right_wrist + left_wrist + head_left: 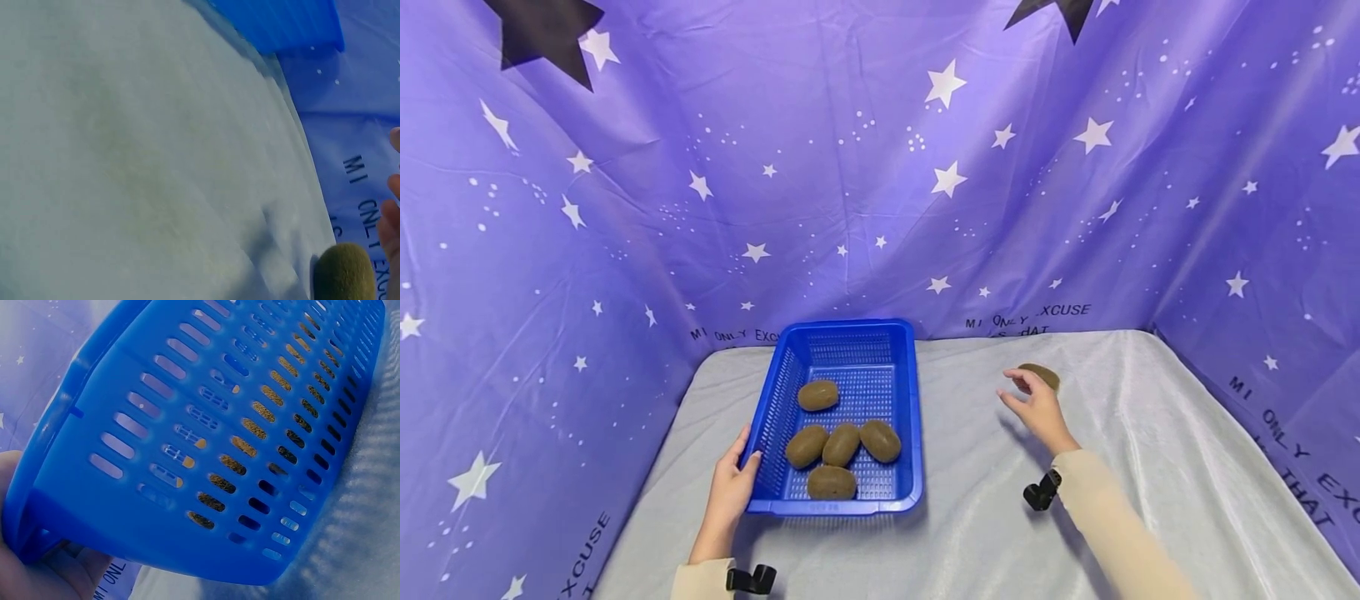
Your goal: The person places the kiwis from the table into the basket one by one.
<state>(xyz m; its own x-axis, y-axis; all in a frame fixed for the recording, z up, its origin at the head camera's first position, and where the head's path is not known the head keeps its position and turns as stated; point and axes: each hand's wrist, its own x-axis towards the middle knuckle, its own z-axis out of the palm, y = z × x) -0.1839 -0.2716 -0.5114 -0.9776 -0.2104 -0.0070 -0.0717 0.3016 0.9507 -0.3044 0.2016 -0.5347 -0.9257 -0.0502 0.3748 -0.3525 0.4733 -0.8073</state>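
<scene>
On the table's left half stands a blue plastic basket point(915, 400) with slotted sides. Several brown fuzzy kiwis point(842, 444) lie on its bottom, one of them farther back than the rest. My left hand point(730, 482) grips the basket's left rim near the front corner; the left wrist view shows kiwis through the slots of the basket wall point(206, 444). Over the right part of the table, my right hand point(1037, 408) has its thumb and fingers spread apart with nothing between them. Another kiwi point(1047, 377) lies just beyond it, partly hidden by the fingers; this kiwi point(344, 275) shows beside the fingertips in the right wrist view.
A light grey cloth point(970, 500) covers the table. Purple curtains point(850, 167) with white stars and printed words hang behind it and along both sides. The basket's far end stands close to the back curtain.
</scene>
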